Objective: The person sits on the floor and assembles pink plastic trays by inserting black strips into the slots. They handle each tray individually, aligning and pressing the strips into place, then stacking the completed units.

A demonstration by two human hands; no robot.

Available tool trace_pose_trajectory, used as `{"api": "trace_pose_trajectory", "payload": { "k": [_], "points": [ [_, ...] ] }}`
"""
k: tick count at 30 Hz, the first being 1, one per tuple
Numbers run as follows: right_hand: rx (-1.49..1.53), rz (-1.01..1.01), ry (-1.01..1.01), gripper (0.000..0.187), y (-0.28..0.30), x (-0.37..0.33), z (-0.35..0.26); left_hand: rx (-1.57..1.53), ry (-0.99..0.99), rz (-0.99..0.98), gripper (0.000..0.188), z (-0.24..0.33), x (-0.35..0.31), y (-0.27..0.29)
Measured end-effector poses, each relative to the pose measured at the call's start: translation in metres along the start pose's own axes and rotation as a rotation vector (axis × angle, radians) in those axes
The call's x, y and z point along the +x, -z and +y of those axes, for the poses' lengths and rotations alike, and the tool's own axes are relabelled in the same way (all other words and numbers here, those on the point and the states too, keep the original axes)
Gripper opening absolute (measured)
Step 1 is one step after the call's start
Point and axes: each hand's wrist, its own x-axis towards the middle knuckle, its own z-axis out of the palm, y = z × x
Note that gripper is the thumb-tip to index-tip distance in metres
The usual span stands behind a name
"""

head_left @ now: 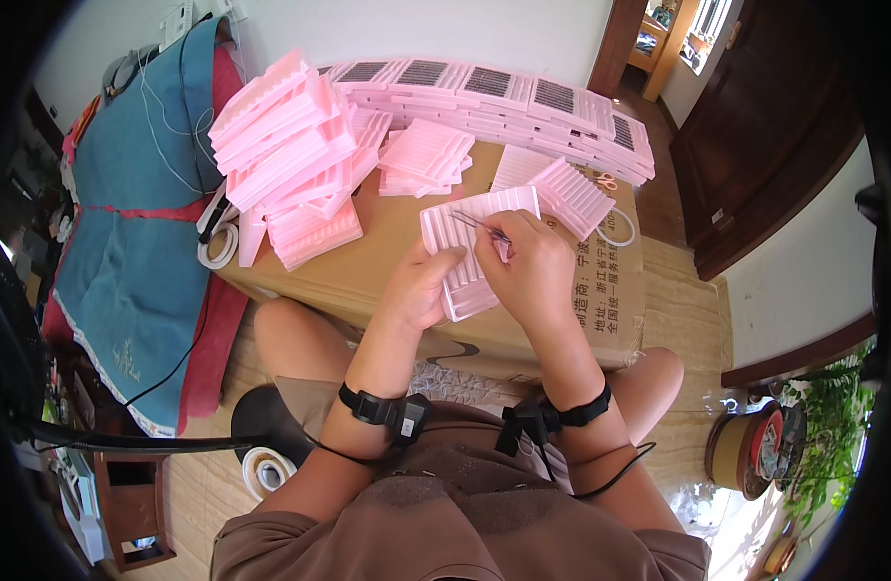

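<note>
My left hand [418,283] grips the lower left edge of a pink ribbed tray [470,298], its thumb lying over the top face. The tray is tilted above a cardboard box. Over it, my right hand [530,259] pinches a pair of thin metal tweezers [474,223], whose tips point left across the grooves. Whether the tips hold anything is too small to tell. Just beyond the tray, more pink ribbed trays [573,196] lie at the right, and a low stack of trays [426,155] stands at the middle.
A tall, uneven pile of pink trays [286,145] stands at left on the cardboard box [368,261]. Along the back runs a row of stacked trays filled with dark pieces [489,82]. White tape rolls [218,247] and a blue cloth cover [126,261] are at left.
</note>
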Motion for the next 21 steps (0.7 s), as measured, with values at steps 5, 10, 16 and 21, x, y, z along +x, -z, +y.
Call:
{"api": "trace_pose_trajectory", "payload": {
  "k": [5,10,16,21],
  "points": [
    [-0.050,0.012,0.005,0.007,-0.001,-0.001,-0.003,0.037,-0.029,-0.015,0.075,0.001,-0.001,-0.006],
    [-0.084,-0.005,-0.022,0.008,-0.001,-0.004,-0.004,0.052,-0.050,0.002,0.072,0.001,-0.002,-0.012],
    [-0.046,-0.066,-0.044,0.008,0.000,-0.006,-0.004,0.040,-0.089,-0.015,0.076,0.000,-0.002,-0.014],
    [-0.029,0.009,-0.055,0.008,-0.001,-0.005,-0.005,0.052,-0.057,-0.036,0.077,0.002,-0.003,-0.014]
  ]
}}
